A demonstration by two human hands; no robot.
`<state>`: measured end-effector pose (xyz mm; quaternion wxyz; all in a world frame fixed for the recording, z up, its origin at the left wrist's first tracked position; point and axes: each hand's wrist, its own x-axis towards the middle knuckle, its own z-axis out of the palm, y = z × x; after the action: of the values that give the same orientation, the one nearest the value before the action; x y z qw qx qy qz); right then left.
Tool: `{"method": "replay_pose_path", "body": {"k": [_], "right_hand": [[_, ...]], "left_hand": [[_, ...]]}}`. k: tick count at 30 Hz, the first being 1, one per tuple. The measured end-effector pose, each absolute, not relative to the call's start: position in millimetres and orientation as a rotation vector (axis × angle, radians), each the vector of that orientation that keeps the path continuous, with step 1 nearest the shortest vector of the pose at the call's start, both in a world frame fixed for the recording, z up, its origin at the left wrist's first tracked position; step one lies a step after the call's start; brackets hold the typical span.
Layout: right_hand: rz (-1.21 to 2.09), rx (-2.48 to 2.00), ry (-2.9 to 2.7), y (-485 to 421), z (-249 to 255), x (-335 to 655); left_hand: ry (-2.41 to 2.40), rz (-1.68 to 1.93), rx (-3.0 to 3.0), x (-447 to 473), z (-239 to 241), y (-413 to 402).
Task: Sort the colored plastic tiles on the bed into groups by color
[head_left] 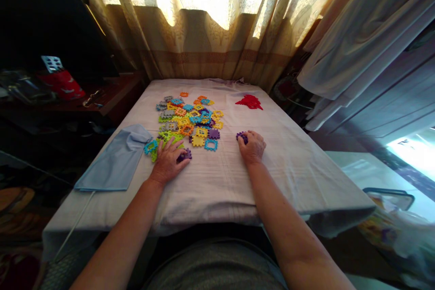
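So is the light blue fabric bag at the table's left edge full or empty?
Apparently empty: the light blue fabric bag lies flat and limp on the white tablecloth, without a bulge.

a blue cloth bag (pixel 115 163) lies on the surface (pixel 217 181); red pieces (pixel 249 101) sit far off; curtains (pixel 204 31) hang behind.

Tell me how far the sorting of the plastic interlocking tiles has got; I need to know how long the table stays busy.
Done: a small group of red plastic tiles lies apart on the white cloth-covered table. In hand: the right hand covers purple tiles, and the left hand touches another purple plastic tile. Left: most of the mixed pile of coloured tiles looks unsorted.
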<state>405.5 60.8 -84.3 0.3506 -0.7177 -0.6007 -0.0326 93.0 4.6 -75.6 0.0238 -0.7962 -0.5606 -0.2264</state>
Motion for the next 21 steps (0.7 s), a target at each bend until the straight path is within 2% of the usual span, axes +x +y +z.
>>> {"method": "replay_pose_path", "body": {"k": [7,10,14,21], "right_hand": [[0.015,-1.317,-2.088,35,-73,355],[0.081,-1.111,-2.254,26,-73,330],[0.106,-1.034,-2.384,23,-73,310],[0.147,-0.991,-2.453,22,-71,300]], "left_hand": [[-1.642,-0.690,-2.606,103,-75,1],[-1.733,-0.797,-2.526,97,-76,4],[-1.895,-0.906,-2.336,82,-77,7],[-1.987,-0.764,-2.220,74,-78,1]]}}
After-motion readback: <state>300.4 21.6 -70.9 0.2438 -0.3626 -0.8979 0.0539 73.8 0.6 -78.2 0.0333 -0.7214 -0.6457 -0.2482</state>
